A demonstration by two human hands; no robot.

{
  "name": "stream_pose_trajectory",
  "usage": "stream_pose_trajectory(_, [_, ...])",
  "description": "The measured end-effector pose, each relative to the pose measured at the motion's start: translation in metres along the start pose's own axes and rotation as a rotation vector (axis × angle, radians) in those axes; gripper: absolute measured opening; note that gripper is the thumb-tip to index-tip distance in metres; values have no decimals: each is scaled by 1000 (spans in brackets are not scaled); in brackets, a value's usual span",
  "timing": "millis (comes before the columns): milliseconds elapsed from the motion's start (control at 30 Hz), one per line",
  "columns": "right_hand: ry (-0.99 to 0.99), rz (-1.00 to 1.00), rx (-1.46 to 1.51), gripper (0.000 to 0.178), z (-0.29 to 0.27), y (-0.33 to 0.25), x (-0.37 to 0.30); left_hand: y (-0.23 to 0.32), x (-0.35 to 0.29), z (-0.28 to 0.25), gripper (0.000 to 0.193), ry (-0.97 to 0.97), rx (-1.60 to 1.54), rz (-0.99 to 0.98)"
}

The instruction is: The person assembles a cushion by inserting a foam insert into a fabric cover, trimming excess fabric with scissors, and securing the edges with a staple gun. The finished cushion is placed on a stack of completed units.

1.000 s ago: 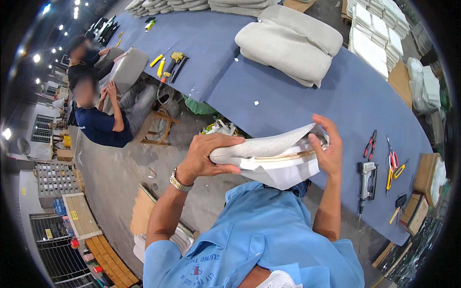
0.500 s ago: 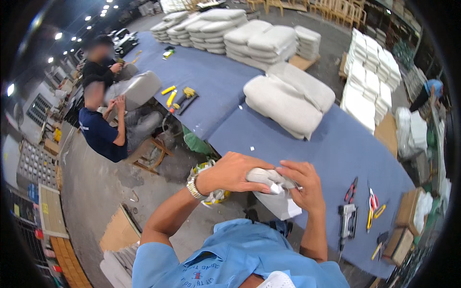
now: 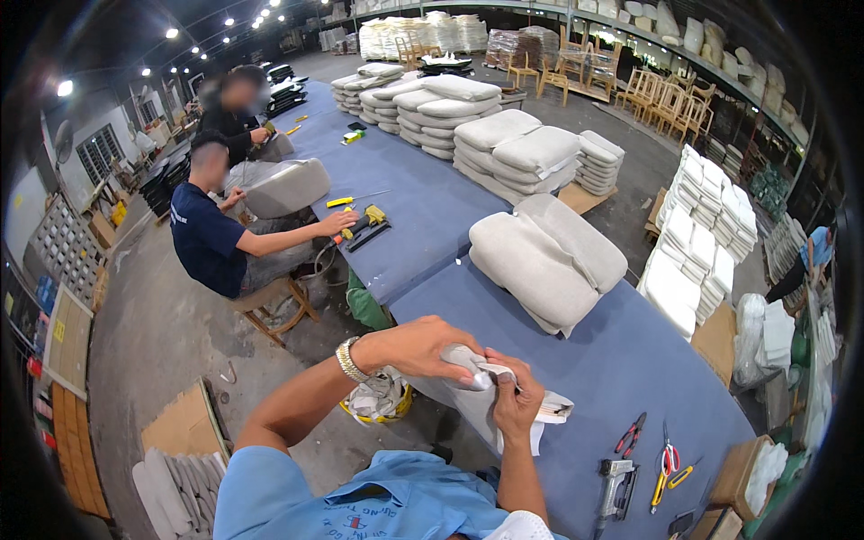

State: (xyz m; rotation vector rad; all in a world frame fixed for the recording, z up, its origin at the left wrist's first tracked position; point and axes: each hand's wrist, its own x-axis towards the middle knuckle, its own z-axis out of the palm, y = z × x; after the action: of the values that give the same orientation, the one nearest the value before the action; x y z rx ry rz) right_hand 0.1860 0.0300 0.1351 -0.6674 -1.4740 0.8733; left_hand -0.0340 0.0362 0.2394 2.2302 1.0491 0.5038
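Moved closer together since 1 second ago, left hand (image 3: 416,347) and right hand (image 3: 518,396) clamp grey padded piece (image 3: 462,358) near, co-worker's hand (image 3: 338,222) at yellow-black tool (image 3: 373,216) far left.

Ceiling lamps (image 3: 229,21) shine at eleven o'clock; wooden chairs (image 3: 670,101) stand at two, a blue-topped co-worker (image 3: 817,252) at three; planks (image 3: 76,450) lie at eight.

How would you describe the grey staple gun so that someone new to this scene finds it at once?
Find the long blue table and go to its near end, right of the person's right hand. Just below the red pliers in the picture lies the staple gun: bulky and grey, unlike the slimmer red and yellow tools beside it.
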Motion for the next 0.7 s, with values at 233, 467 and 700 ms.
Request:
stream_pose_trajectory(233, [12,-68,-14,19,7,13,19,-8,-5,10,40,181,-100,-155])
stream_pose_trajectory(467, [15,-92,-34,15,12,25,27,-4,-8,32,31,462,-151,-231])
stream_pose_trajectory(700, [-52,-14,63,14,10,25,8,-9,-43,43,31,492,-256,-411])
